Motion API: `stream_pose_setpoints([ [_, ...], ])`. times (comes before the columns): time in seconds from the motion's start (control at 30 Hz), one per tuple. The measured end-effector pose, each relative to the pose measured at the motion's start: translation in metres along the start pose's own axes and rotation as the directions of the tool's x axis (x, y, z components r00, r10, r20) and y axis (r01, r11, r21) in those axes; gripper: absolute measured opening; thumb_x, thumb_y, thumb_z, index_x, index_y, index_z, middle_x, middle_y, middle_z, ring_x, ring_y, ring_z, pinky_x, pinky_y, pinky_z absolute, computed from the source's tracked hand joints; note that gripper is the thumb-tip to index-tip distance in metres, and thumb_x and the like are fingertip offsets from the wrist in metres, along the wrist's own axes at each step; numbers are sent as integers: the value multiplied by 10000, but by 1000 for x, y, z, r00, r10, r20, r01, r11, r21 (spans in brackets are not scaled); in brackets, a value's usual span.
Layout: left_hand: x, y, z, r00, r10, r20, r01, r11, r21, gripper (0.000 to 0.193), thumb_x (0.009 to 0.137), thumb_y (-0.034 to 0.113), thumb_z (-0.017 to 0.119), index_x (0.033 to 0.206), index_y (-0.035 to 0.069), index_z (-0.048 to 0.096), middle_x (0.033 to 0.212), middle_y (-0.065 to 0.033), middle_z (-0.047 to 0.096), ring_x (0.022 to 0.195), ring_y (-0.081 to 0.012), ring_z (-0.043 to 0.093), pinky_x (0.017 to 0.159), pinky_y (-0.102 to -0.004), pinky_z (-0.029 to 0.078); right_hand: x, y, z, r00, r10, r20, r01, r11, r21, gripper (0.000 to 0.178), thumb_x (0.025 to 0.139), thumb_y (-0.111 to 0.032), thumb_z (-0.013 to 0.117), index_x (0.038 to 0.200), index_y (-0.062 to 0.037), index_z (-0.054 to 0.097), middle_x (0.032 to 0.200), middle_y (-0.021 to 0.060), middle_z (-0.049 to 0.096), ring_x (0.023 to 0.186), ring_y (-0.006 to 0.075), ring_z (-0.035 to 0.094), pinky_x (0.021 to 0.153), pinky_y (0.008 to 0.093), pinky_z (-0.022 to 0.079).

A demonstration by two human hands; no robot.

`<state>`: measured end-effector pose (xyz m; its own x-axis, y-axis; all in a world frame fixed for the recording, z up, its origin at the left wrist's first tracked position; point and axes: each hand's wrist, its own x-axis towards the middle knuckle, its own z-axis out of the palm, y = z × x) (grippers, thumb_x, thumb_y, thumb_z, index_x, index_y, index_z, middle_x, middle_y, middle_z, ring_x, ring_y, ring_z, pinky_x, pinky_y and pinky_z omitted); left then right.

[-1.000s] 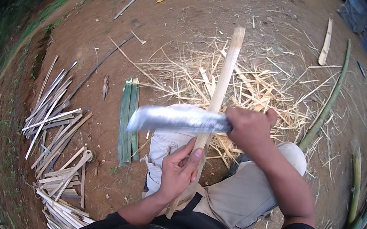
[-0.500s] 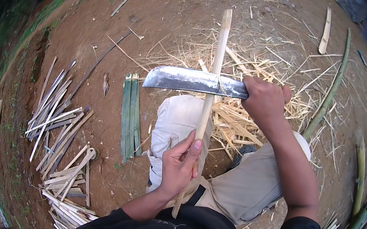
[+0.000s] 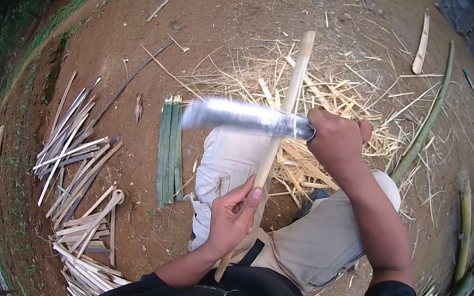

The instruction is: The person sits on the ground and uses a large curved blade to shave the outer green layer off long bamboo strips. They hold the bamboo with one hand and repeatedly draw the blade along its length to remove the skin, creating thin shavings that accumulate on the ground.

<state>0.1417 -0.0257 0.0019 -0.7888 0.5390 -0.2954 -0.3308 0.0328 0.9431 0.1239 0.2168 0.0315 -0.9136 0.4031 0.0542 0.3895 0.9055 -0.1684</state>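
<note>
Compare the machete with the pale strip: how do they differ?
The machete is silvery grey and blurred; the pale strip is light tan and sharper. The machete lies across the view, while the pale strip runs up it. The right hand grips the machete; the left hand holds the pale strip. Both are long.

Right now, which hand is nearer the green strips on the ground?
Left. The left hand, gripping the pale strip, is to the lower right of the green strips; the right hand, holding the machete, is farther to their right.
</note>
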Motion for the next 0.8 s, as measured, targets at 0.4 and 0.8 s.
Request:
stream_pose_setpoints([
  [0.4, 18, 15, -42, 934, -105, 341, 295, 764, -573, 519, 1040, 354, 327, 1356, -53, 379, 708, -4, 399, 407, -44, 338, 364, -190, 288, 22, 58, -12, 912, 411, 2, -318, 702, 637, 339, 794, -214, 692, 609, -40, 467, 568, 65, 536, 526, 188, 511, 548, 362, 436],
  [0.8, 47, 31, -23, 874, 146, 463, 242, 697, -675, 552, 1026, 479, 250, 1241, 3, 429, 655, 23, 337, 389, -32, 279, 352, -187, 248, -12, -13, -20, 928, 154, 338, -370, 473, 800, 531, 852, -444, 687, 549, -77, 453, 498, -17, 434, 464, 99, 395, 458, 307, 354],
])
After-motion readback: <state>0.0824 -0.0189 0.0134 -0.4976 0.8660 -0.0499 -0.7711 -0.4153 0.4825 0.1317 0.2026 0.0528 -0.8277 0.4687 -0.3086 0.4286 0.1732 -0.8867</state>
